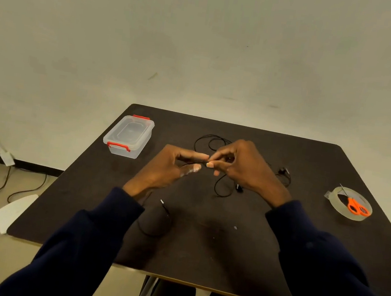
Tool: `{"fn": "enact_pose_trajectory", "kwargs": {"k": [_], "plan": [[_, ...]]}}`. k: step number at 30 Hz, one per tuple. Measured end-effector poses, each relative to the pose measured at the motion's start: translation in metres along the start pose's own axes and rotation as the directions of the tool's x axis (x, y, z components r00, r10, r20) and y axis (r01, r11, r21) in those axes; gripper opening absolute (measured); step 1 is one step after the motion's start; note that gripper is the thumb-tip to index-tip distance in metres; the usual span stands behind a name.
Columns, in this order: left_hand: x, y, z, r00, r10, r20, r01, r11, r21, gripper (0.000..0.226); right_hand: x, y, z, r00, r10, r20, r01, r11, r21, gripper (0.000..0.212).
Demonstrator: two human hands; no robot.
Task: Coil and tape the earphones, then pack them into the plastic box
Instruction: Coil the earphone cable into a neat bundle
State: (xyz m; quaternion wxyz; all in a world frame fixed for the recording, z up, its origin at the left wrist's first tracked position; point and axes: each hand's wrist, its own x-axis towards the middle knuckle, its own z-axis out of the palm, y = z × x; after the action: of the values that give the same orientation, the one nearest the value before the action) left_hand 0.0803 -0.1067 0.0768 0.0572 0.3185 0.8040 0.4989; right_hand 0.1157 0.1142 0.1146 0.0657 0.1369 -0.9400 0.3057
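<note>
Dark table [277, 233] — earphones cord [215, 186] crosswise, left-right

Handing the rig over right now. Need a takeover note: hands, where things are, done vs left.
Left hand and right hand: both pinch the earphones cable above mid-table.
Earphones: cable lies loose across the table, plug end near the front, not coiled.
Tape roll: right side, orange scissors lying on it.
Plastic box: far left, lid on.
Done: nothing finished.
Left: coil, tape, open box, pack.
</note>
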Motion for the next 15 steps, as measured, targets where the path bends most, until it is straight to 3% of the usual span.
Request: {"fn": "enact_pose_trajectory", "kwargs": {"k": [3,6,8,9,11,12,13,14,15], "plan": [[0.002,0.004,0.001,1.0,0.012,-0.02,-0.014,0.997,-0.075,0.023,0.0,-0.003,0.002,0.999,0.018,0.042,-0.019,1.0,0.019,0.007],[-0.002,-0.006,0.002,0.995,-0.083,-0.061,0.068,0.973,-0.22,0.016,-0.003,0.001,-0.001,0.998,0.053,0.038,-0.055,0.998,0.037,0.012],[-0.004,-0.015,0.002,0.967,-0.229,-0.111,0.168,0.902,-0.398,0.014,-0.007,0.006,-0.005,0.997,0.068,0.021,-0.068,0.997,0.038,0.013],[-0.005,-0.021,0.0,0.932,-0.34,-0.128,0.226,0.818,-0.529,0.016,-0.009,0.01,-0.008,0.997,0.074,0.018,-0.075,0.997,0.035,0.013],[-0.006,-0.033,-0.007,0.835,-0.543,-0.082,0.276,0.544,-0.792,0.02,-0.015,0.018,-0.016,0.997,0.08,0.009,-0.08,0.996,0.024,0.011],[-0.008,-0.041,-0.01,0.805,-0.592,-0.039,0.27,0.425,-0.864,0.022,-0.018,0.022,-0.021,0.997,0.077,0.003,-0.077,0.997,0.028,0.01],[-0.01,-0.047,-0.011,0.795,-0.606,-0.009,0.271,0.37,-0.889,0.023,-0.021,0.025,-0.025,0.997,0.071,-0.006,-0.071,0.996,0.046,0.009],[-0.012,-0.051,-0.011,0.8,-0.601,-0.001,0.296,0.396,-0.869,0.023,-0.023,0.028,-0.028,0.998,0.062,-0.021,-0.06,0.996,0.073,0.009],[-0.014,-0.051,-0.008,0.81,-0.586,-0.016,0.346,0.5,-0.794,0.022,-0.023,0.031,-0.029,0.998,0.05,-0.035,-0.046,0.995,0.09,0.008]]}}
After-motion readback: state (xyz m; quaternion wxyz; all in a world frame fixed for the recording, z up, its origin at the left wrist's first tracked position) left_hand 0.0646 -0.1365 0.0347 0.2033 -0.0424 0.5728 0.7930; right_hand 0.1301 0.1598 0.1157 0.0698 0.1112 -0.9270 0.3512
